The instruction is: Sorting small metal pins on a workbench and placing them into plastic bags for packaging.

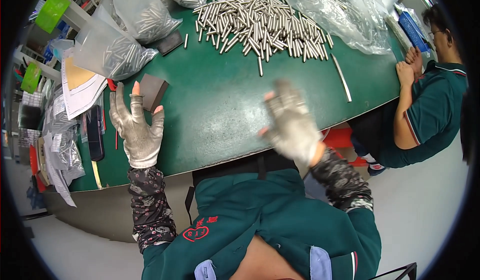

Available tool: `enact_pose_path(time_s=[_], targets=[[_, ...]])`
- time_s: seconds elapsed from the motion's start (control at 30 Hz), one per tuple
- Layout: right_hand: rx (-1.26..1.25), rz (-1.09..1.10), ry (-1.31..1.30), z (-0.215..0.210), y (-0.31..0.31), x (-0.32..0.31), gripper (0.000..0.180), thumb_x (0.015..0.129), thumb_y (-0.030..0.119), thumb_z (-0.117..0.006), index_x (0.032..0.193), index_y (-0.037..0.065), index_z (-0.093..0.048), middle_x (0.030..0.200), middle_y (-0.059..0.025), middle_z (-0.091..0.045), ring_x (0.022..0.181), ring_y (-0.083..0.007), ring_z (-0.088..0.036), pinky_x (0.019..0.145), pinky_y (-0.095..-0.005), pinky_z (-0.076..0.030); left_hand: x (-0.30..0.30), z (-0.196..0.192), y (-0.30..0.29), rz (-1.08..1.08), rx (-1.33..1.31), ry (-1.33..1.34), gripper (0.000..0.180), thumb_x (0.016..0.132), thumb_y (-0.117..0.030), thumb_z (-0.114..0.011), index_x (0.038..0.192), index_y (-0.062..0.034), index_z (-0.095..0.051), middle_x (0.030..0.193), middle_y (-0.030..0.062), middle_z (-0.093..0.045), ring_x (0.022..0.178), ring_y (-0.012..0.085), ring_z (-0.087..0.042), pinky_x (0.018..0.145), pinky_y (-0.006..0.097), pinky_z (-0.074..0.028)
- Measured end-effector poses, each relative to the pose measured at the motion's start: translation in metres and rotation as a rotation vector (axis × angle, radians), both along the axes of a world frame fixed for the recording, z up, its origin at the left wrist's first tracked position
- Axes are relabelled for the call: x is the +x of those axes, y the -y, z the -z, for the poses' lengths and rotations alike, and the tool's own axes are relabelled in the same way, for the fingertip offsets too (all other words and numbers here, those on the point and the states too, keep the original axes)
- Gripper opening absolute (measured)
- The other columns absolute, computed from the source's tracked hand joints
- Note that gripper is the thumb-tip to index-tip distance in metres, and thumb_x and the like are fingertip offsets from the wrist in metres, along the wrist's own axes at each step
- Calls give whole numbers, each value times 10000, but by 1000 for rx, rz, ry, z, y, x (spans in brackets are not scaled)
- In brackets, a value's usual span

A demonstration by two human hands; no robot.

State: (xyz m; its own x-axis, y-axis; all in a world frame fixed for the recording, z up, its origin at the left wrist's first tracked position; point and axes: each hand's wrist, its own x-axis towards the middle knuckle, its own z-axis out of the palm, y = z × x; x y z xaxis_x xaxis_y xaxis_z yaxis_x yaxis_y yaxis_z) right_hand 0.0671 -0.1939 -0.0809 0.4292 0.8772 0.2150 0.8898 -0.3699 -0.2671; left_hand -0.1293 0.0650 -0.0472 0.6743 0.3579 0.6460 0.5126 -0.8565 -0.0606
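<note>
My left hand (137, 132), in a worn grey-white glove with some fingertips bare, is spread over the left side of the green table. Its fingers are apart, beside a brown block (154, 91) and close to a small red item (111, 84). My right hand (292, 125), gloved the same way, hovers over the table's near edge at centre right. It is blurred by motion, but its thumb and fingers show apart with nothing seen in them. Beyond both hands lies a large heap of shiny metal pins (260, 22); one pin (260, 66) sticks out towards me.
Clear bags of pins (117, 50) stand at the far left, near a dark block (169, 43). Papers (80, 87) and a black flat tool (93, 132) lie left. A thin metal strip (341, 77) and plastic bag (345, 17) are right, where another person (430, 105) sits.
</note>
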Motion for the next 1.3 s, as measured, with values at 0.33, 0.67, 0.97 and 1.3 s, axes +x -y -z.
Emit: enact_pose_path(time_s=[0.33,0.67,0.97,1.3], targets=[[478,-588,-215,-7,-82,-65,475,795,317,-617,1194,63,-573,1260,-170,-517,1131,-382,-510,1007,-492,-379,-40,6,15,96,-40,257,664,874,-353,-637,1436,-113,-377,1425,212,-339,1326,398,-303,1071,508,-292],[515,-463,-311,-8,-94,-31,393,817,301,-596,1134,69,-608,1192,-209,-539,1141,-395,-484,923,-447,-429,-35,-11,5,248,-435,279,565,894,-259,-628,1393,-92,-421,1369,174,-416,1269,336,-399,1015,418,-390],[522,-396,-301,-30,-56,28,402,844,352,-629,1041,2,-639,1188,-210,-584,1092,-389,-557,914,-429,-472,84,-22,11,526,-651,-97,641,837,-229,-677,1391,-54,-405,1385,183,-431,1277,338,-426,1043,403,-391],[147,400,149,12,-86,158,731,762,559,-627,1348,146,-485,1406,-190,-418,1306,-385,-375,1033,-640,-247,239,29,45,483,-475,-389,1148,675,-586,-734,1509,-99,-115,1525,257,-125,1420,434,-110,1126,574,-158]])
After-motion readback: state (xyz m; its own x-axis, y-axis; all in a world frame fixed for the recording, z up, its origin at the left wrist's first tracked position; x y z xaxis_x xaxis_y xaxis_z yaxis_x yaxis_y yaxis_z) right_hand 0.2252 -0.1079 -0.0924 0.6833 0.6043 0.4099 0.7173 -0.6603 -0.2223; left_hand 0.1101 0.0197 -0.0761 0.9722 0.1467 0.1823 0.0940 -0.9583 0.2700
